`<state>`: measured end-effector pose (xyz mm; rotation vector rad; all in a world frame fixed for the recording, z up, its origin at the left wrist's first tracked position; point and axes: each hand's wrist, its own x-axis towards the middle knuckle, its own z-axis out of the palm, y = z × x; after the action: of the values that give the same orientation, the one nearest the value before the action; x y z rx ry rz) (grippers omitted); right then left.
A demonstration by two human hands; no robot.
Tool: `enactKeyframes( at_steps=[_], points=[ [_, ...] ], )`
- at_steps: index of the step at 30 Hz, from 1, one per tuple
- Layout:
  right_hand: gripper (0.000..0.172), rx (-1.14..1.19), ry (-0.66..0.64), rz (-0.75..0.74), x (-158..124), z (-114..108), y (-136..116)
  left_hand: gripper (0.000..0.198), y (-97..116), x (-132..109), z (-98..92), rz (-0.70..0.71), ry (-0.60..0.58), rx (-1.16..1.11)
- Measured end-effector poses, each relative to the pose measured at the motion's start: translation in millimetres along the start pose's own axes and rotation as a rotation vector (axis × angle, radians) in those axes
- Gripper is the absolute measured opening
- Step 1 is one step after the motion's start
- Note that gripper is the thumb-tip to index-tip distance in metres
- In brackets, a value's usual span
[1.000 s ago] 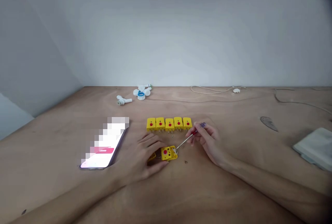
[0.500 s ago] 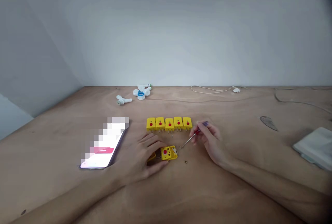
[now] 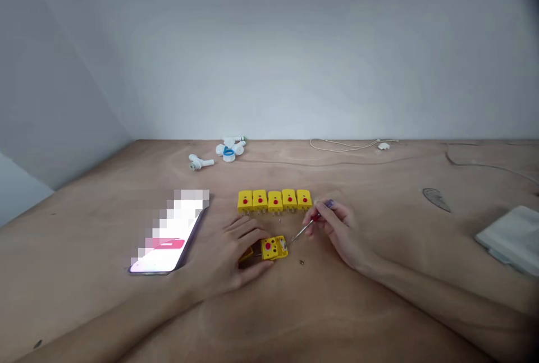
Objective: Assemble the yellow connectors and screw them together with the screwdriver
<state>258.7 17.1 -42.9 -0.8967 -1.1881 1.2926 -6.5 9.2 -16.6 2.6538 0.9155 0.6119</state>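
Yellow rectangular plastic two-pin connector (image 3: 273,248) on the plywood surface (image 3: 337,312), between your hands.
Your left hand (image 3: 236,253), curled narrow, holds it, with a second yellow plastic piece (image 3: 246,254) partly hidden under the fingers. Your right hand (image 3: 337,231) pinches a slim steel screwdriver with a red handle (image 3: 303,229), tip just beside the connector's right end. Tiny metal screw (image 3: 301,262) lies off its lower right corner. Beyond: row of five matching yellow connectors (image 3: 274,200); pixelated smartphone (image 3: 168,234) to the left; folded white pad (image 3: 514,239) to the right. Farthest, by the wall: white plastic fittings (image 3: 227,150), thin white cable (image 3: 349,144).
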Motion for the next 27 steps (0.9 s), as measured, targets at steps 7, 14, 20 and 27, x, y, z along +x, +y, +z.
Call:
enactKeyframes(
  at_steps=[7,14,20,27],
  points=[
    [0.035,-0.011,-0.013,-0.004,-0.4,-2.2,3.3,0.028,0.9,0.6,-0.4,0.004,0.007,-0.015],
    [0.035,0.007,0.003,-0.026,-0.2,-1.1,0.5,0.026,1.8,1.0,-0.6,0.004,0.003,-0.002],
    [0.036,0.030,0.054,-0.025,1.3,-1.1,-0.3,0.027,-0.1,0.3,0.5,0.002,0.014,0.003],
    [0.034,0.050,-0.001,-0.031,-0.9,1.6,-2.4,0.027,0.8,0.8,-0.8,-0.001,0.004,-0.003]
  ],
)
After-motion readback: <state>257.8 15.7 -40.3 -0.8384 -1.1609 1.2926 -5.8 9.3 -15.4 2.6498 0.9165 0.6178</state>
